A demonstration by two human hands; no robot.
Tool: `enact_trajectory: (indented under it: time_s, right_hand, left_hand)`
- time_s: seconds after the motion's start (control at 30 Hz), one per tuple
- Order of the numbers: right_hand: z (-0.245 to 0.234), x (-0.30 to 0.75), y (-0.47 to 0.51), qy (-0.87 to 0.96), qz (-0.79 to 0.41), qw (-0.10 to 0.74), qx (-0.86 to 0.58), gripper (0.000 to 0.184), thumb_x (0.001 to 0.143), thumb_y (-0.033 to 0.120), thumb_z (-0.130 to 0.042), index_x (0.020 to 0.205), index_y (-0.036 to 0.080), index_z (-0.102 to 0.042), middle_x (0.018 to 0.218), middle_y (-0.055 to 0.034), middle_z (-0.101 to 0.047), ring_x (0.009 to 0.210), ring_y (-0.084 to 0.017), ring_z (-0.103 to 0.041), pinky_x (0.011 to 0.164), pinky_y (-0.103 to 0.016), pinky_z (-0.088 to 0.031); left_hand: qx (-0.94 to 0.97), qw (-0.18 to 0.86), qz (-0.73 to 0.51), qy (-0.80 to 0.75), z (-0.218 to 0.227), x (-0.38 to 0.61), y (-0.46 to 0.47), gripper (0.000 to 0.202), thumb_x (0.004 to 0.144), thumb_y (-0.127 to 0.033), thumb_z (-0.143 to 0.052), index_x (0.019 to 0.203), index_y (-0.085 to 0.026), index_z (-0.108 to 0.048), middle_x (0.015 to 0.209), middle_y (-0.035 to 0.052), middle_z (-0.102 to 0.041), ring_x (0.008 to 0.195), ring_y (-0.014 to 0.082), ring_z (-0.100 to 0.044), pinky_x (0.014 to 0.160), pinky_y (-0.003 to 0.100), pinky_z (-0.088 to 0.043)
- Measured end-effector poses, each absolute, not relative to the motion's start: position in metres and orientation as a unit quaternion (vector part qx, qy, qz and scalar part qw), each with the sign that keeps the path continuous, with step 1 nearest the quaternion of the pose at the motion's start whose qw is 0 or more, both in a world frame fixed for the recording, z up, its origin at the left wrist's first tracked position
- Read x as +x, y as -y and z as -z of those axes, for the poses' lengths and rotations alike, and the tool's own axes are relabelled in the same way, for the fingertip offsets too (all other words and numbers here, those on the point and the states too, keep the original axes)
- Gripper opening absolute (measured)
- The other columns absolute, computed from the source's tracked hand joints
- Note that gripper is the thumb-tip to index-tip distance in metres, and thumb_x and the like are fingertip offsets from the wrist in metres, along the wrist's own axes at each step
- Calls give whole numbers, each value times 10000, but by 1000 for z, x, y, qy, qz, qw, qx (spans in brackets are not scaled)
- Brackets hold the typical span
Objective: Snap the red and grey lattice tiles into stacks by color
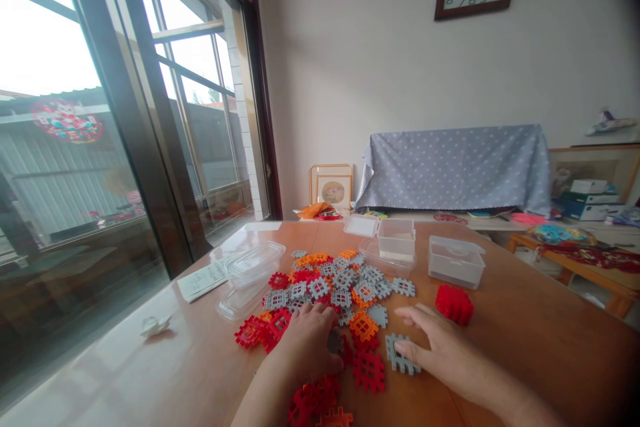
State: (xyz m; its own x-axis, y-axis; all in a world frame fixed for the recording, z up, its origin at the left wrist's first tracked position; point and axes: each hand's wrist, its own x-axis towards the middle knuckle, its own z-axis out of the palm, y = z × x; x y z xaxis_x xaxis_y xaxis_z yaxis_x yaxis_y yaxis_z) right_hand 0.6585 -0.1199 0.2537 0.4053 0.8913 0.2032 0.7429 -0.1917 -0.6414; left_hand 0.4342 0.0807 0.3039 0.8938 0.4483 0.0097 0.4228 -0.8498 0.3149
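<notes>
A heap of flat interlocking plastic tiles in grey, red and orange lies on the wooden table. My left hand rests on the near edge of the heap, fingers curled down over a grey tile. My right hand lies flat with its fingers stretched out, the fingertips touching a grey tile. A red tile lies between the hands. A built red cube of tiles stands just beyond my right hand.
Clear plastic boxes stand behind the heap: one at centre, a lidded one at right, others at left. A printed leaflet and a crumpled paper lie near the window side. A cloth-covered bench stands beyond.
</notes>
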Motion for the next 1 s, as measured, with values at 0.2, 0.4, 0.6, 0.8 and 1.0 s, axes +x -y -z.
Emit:
enact_trajectory:
  time_s: [0.2, 0.4, 0.6, 0.8, 1.0]
  right_hand:
    - [-246, 662, 115, 535, -93, 358, -759, 425, 938, 467, -644, 1315, 275, -610, 1284, -92, -646, 1195, -271, -618, 1008, -398, -501]
    - [-241, 666, 112, 529, -73, 378, -757, 395, 953, 467, -603, 1286, 257, -629, 1202, -81, -672, 1134, -262, -624, 979, -394, -502]
    - [-244, 667, 110, 513, -63, 384, -765, 340, 950, 394, -567, 1245, 245, -649, 1082, -68, -682, 1040, -253, -637, 935, -389, -504]
    - [-251, 657, 108, 527, -51, 376, -760, 282, 959, 376, -565, 1192, 243, -652, 1089, -70, -677, 1056, -252, -634, 918, -379, -499]
    - [-247, 657, 105, 523, -33, 393, -755, 250, 962, 346, -539, 1152, 242, -665, 1076, -63, -685, 1044, -244, -639, 914, -367, -502]
  left_hand:
    - [959, 111, -39, -257, -300, 436, -85, 346, 675, -292, -651, 1014, -226, -674, 1182, 121, -662, 1111, 351, -576, 874, 439, -443]
    - [953, 111, -59, -275, -306, 435, -87, 172, 747, -261, -573, 884, -235, -673, 1044, 87, -704, 1030, 302, -608, 855, 401, -424]
    - [944, 123, -98, -290, -305, 438, -89, 115, 805, -244, -534, 775, -238, -645, 897, 50, -722, 983, 270, -607, 825, 368, -393]
    - [943, 141, -121, -277, -305, 437, -87, 125, 838, -355, -598, 859, -249, -661, 951, 40, -732, 1005, 281, -598, 880, 406, -370]
    - [950, 164, -147, -222, -309, 449, -67, 205, 887, -280, -524, 1006, -273, -690, 1082, 40, -723, 1063, 268, -582, 915, 396, -380]
